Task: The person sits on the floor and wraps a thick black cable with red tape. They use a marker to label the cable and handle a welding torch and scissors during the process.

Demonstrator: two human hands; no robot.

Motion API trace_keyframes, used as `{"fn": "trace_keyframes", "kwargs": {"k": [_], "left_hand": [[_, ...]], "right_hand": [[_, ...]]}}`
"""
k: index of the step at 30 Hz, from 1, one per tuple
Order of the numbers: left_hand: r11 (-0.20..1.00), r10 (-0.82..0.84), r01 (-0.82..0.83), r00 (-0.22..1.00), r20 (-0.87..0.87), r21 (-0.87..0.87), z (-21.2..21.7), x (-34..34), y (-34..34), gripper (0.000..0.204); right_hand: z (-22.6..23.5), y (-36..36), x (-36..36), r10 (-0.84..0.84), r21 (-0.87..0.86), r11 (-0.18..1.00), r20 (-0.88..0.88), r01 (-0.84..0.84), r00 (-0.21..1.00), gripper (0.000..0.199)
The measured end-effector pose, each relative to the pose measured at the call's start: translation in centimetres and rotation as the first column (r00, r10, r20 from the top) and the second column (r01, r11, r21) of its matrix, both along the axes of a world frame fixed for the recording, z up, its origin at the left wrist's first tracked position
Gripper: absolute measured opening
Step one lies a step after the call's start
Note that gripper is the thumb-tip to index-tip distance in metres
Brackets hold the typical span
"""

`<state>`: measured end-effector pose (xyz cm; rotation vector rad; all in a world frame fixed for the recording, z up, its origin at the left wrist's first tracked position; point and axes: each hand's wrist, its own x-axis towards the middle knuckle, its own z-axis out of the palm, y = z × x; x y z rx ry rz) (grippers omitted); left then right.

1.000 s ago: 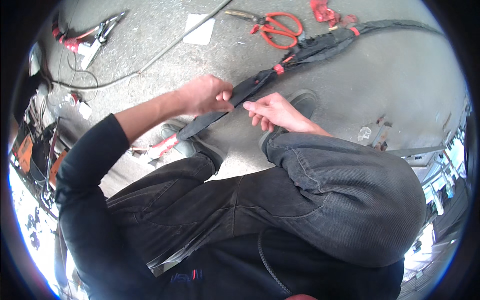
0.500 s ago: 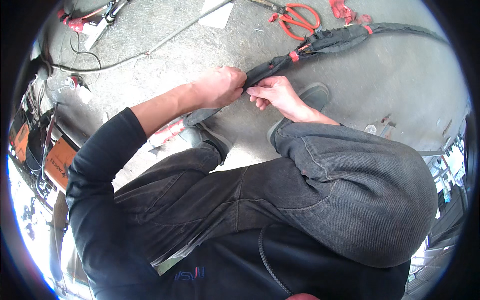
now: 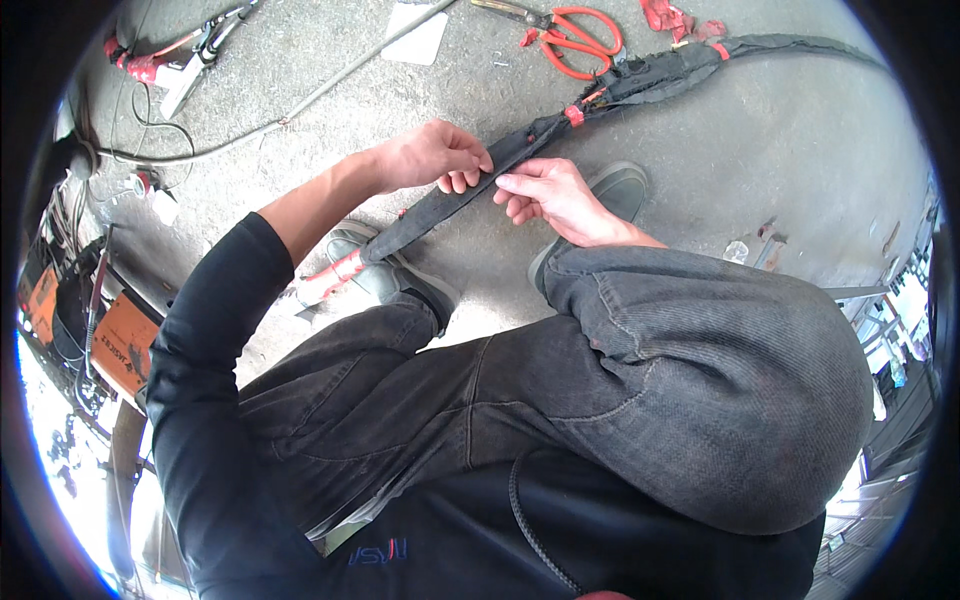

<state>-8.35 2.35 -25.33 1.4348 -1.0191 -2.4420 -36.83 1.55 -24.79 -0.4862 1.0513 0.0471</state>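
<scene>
A long black fabric sleeve (image 3: 430, 212) slants across the floor in front of my feet, from lower left to upper right. Its upper-right part looks ragged, and a band of red tape (image 3: 573, 115) wraps it there. At the lower-left end the bundle is bound in more red tape (image 3: 338, 274). My left hand (image 3: 432, 158) is closed at the sleeve's far edge, thumb and forefinger pinching it. On the near edge, my right hand (image 3: 558, 198) pinches the fabric between thumb and forefinger, its other fingers curled. What lies inside the sleeve is hidden.
Red-handled scissors (image 3: 548, 38) lie beyond the sleeve, beside scraps of red material (image 3: 668, 17). A grey cable (image 3: 345, 75) crosses the floor past a white sheet (image 3: 415, 35). Orange machine boxes (image 3: 122, 342) stand at left. My shoes (image 3: 622, 192) flank the sleeve.
My left hand has loosened from a fist around the sleeve into a pinch, lifting slightly up and left. More of the sleeve shows below it. My right hand keeps its pinch.
</scene>
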Motion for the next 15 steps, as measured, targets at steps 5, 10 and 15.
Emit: {"fn": "trace_keyframes", "kwargs": {"k": [5, 10, 15], "left_hand": [[0.934, -0.088, 0.254, 0.844, 0.529, -0.250, 1.0, -1.9, -1.1, 0.050], [0.773, -0.010, 0.239, 0.931, 0.366, -0.587, 0.5, -4.3, -1.6, 0.037], [0.975, -0.024, 0.045, 0.995, 0.102, -0.217, -1.2, -1.6, -2.2, 0.030]], "right_hand": [[-0.2, 0.3, 0.3, -0.087, 0.039, 0.996, 0.019, 0.086, 0.996, 0.023], [-0.1, 0.1, 0.0, -0.045, -0.041, 0.998, 0.000, 0.045, 0.999, 0.022], [0.8, -0.5, -0.6, 0.071, -0.011, 0.997, -0.081, -0.072, 0.994, 0.021]]}}
